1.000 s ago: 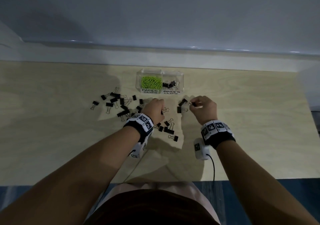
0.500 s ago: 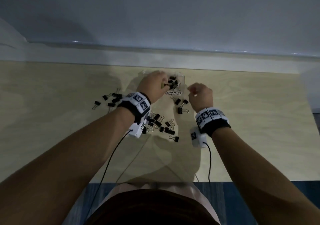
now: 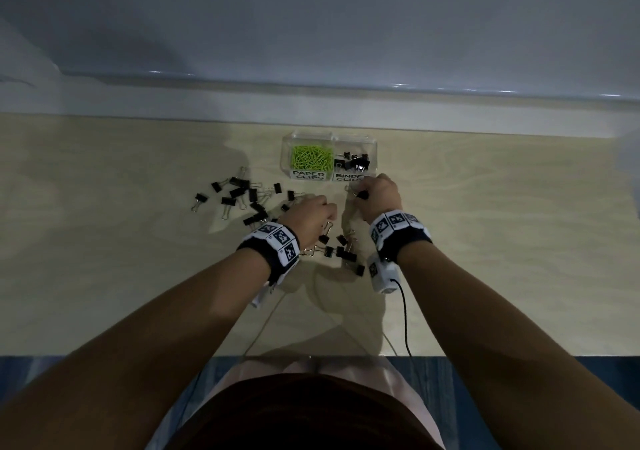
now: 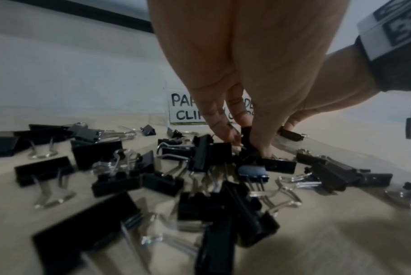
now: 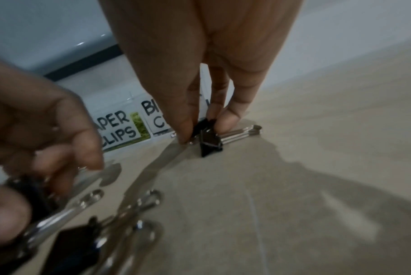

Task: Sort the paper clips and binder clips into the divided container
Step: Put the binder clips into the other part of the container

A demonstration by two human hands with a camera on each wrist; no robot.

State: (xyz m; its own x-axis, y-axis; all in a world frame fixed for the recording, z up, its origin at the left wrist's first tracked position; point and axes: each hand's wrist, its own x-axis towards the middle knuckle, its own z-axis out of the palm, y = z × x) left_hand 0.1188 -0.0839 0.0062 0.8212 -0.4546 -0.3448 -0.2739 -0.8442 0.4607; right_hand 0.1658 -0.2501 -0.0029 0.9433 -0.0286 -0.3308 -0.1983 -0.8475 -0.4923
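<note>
At the middle of the head view, the left hand (image 3: pixel 309 215) pinches a black binder clip (image 4: pixel 247 137) from the scattered pile (image 3: pixel 249 200), and the right hand (image 3: pixel 377 197) pinches another binder clip (image 5: pixel 208 134) on the table (image 3: pixel 502 242). Just above both hands, the divided container (image 3: pixel 289 159) holds green paper clips (image 3: pixel 311 160) in its left compartment and black clips in its right one.

head: high, facing down over table (image 3: pixel 485 242) | wrists: low, close, facing container labels (image 4: pixel 188 109), shared

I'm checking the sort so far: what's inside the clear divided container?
The container holds green paper clips in its left half and a few black binder clips in the right. The right hand covers part of the right label.
</note>
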